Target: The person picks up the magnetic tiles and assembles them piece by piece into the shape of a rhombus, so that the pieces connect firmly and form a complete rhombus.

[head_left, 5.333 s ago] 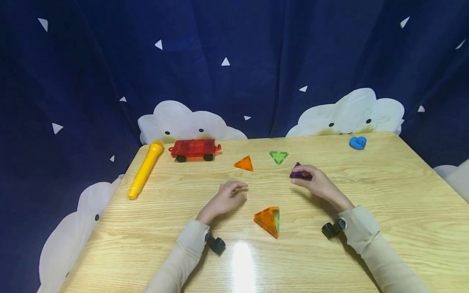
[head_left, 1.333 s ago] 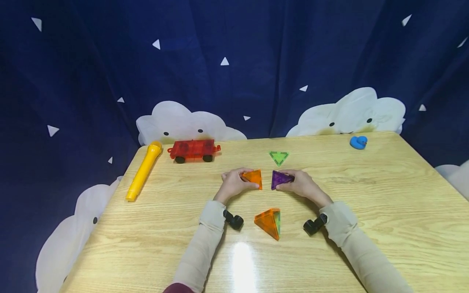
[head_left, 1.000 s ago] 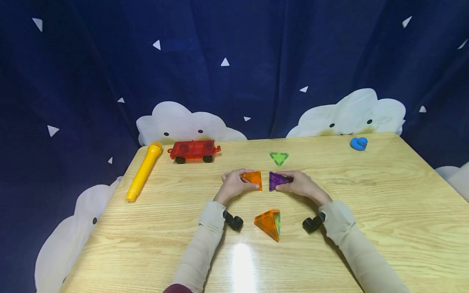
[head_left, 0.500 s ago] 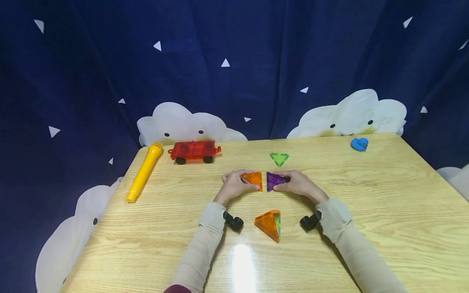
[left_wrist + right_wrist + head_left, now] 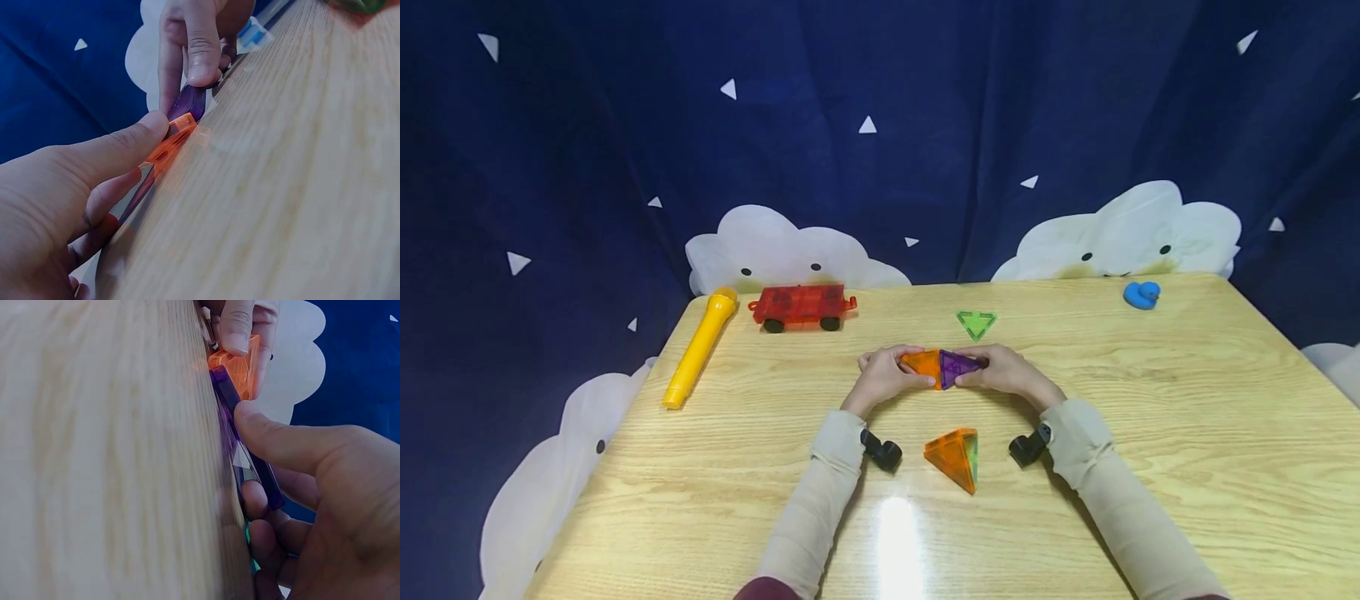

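In the head view my left hand (image 5: 883, 377) pinches an orange translucent triangular magnetic tile (image 5: 927, 364) between thumb and fingers. My right hand (image 5: 1009, 372) grips a purple triangular magnetic tile (image 5: 957, 367) the same way. The straight edges of both tiles meet, side by side, low over the table. Up close in the left wrist view, the orange tile (image 5: 169, 147) touches the purple one (image 5: 189, 103). From the right wrist, the purple tile (image 5: 240, 425) looks tilted against the orange piece (image 5: 240, 369). Fingers cover the outer corners of both.
Nearer the body stands an orange-and-green pyramid of tiles (image 5: 953, 460). A green triangular tile (image 5: 977, 324) lies beyond the hands. Along the far side are a yellow toy microphone (image 5: 700, 350), a red wheeled car base (image 5: 801, 306) and a blue toy duck (image 5: 1141, 294) on the wooden table (image 5: 1150, 400).
Earlier the orange tile lay loose; my left hand took hold of it. My right hand carried the purple tile leftward, closing the gap, and its edge now meets the orange one.
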`<state>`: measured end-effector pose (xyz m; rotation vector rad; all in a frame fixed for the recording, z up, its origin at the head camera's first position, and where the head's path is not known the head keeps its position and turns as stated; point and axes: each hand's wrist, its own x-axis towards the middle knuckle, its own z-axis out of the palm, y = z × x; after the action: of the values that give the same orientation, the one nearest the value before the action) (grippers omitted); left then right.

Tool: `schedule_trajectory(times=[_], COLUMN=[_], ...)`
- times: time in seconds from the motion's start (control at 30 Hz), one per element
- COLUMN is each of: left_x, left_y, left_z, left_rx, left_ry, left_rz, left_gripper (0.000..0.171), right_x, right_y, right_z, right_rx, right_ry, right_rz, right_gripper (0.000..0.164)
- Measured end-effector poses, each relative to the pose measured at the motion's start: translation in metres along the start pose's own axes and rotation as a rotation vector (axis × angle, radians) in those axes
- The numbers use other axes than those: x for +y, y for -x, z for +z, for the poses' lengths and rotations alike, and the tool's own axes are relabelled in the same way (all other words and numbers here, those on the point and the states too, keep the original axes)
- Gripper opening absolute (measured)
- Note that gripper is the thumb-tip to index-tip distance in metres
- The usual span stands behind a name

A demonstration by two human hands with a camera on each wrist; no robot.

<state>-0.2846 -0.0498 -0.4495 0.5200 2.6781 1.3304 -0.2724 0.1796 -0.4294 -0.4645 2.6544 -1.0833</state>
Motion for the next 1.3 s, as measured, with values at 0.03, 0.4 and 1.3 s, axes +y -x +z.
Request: schedule_trajectory(times=[0.03, 0.4, 1.3], left_x=[0.0004, 0.0026, 0.0069], left_y=[0.0001, 0.0006, 0.0027], left_z=[-0.0002, -0.0028, 0.0002], left_rx=[-0.001, -0.020, -0.128], left_ry=[0.001, 0.051, -0.147], left_rz=[-0.002, -0.004, 0.047], left_gripper=[0.054, 0.055, 0.072], right_x=[-0.0001, -0.0035, -0.0023], right_y=[0.0000, -0.0008, -0.0041], right_z=[-0.0002, 0.0003, 0.0001], right_rx=[0.000, 0.008, 0.054], right_ry=[-0.003, 0.027, -0.028], right_rz=[0.003, -0.022, -0.105], right_gripper=[0.057, 0.055, 0.060])
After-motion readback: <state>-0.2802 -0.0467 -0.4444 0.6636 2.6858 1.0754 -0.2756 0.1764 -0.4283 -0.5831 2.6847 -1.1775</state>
